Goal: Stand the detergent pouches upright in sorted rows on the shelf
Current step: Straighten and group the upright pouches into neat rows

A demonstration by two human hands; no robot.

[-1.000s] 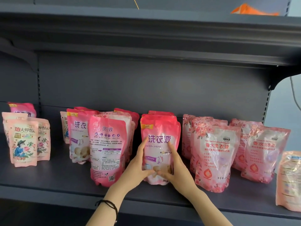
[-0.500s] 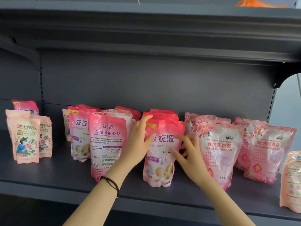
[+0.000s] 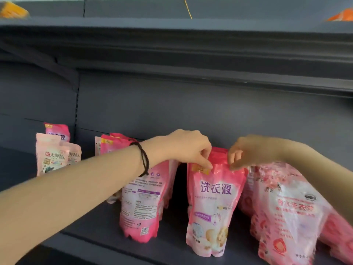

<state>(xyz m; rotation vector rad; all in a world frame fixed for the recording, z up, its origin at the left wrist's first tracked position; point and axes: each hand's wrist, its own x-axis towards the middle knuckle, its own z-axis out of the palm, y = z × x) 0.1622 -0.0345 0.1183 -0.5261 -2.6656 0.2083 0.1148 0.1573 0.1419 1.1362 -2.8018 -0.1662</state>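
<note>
A pink detergent pouch [image 3: 214, 203] with purple lettering stands upright at the front of a row on the dark grey shelf [image 3: 172, 243]. My left hand [image 3: 189, 148] pinches its top edge on the left. My right hand [image 3: 246, 153] pinches the same top edge on the right. To its left stands a pink pouch [image 3: 143, 205] showing its printed back, partly behind my left forearm. To its right leans a floral pink pouch [image 3: 290, 213]. More pink pouches behind these are mostly hidden.
Small pale pink pouches [image 3: 52, 155] stand at the far left, with another pink pouch [image 3: 57, 131] behind them. The upper shelf [image 3: 172, 44] overhangs close above. Orange items [image 3: 11, 10] lie on top of it. The shelf's front lip runs along the bottom.
Both hands rose from the sides of the front pouch to its top edge. The camera moved closer and to the right, so the pouches look larger.
</note>
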